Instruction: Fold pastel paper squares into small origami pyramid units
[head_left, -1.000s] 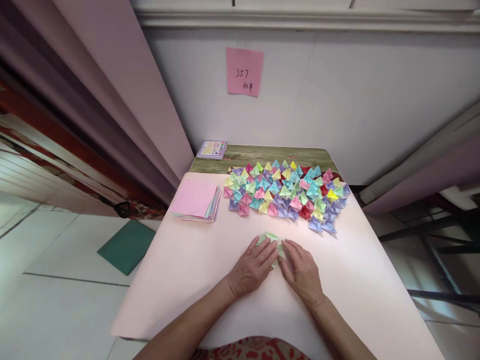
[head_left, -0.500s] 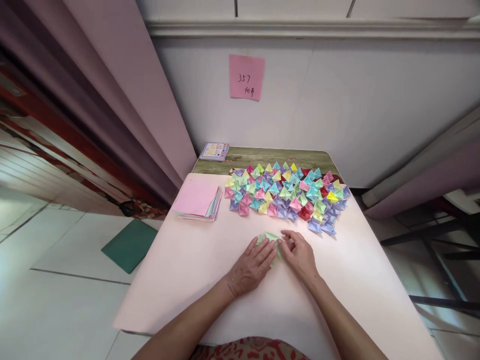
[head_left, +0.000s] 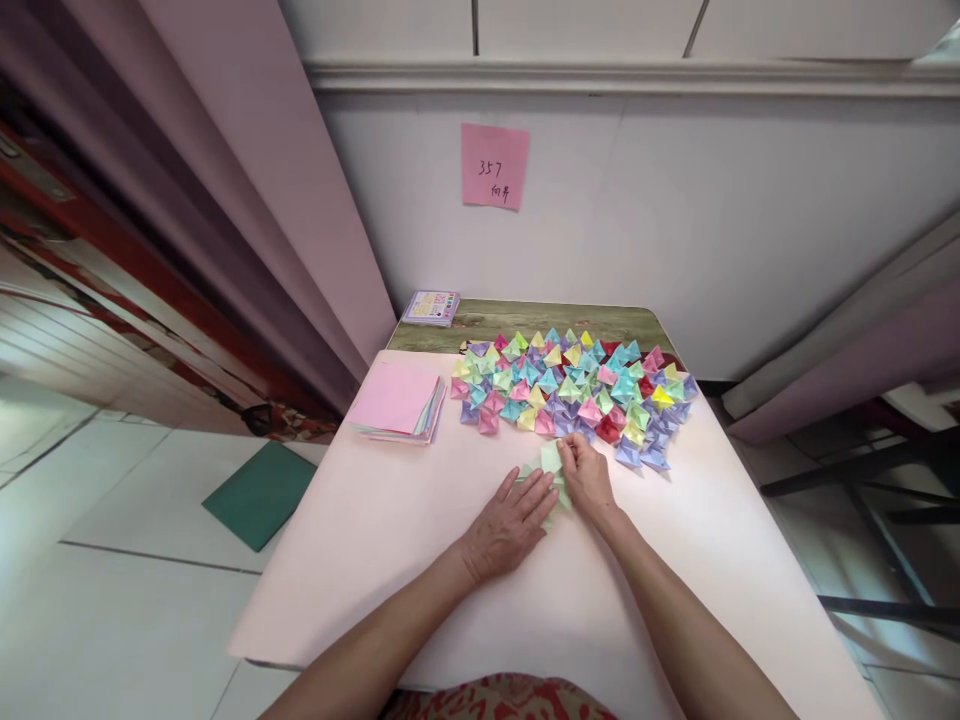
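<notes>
A pale green paper piece point(head_left: 551, 460) lies on the pink table cover point(head_left: 390, 540) in front of me. My left hand point(head_left: 510, 522) rests flat on its near part, fingers stretched out and together. My right hand point(head_left: 586, 478) pinches a flap of the green paper and holds it lifted, thumb and fingers closed on it. Just beyond my hands lies a wide patch of several small folded paper shapes point(head_left: 574, 395) in many colours.
A stack of square coloured sheets point(head_left: 396, 402), pink on top, lies at the left of the cover. A small paper pack point(head_left: 430, 307) sits on the bare wooden table end near the wall. A pink note point(head_left: 494, 166) hangs on the wall. A green sheet point(head_left: 259, 494) lies on the floor.
My right hand went from lying flat on the green paper to pinching a flap and lifting it away from me. The left hand stayed pressed on the paper.
</notes>
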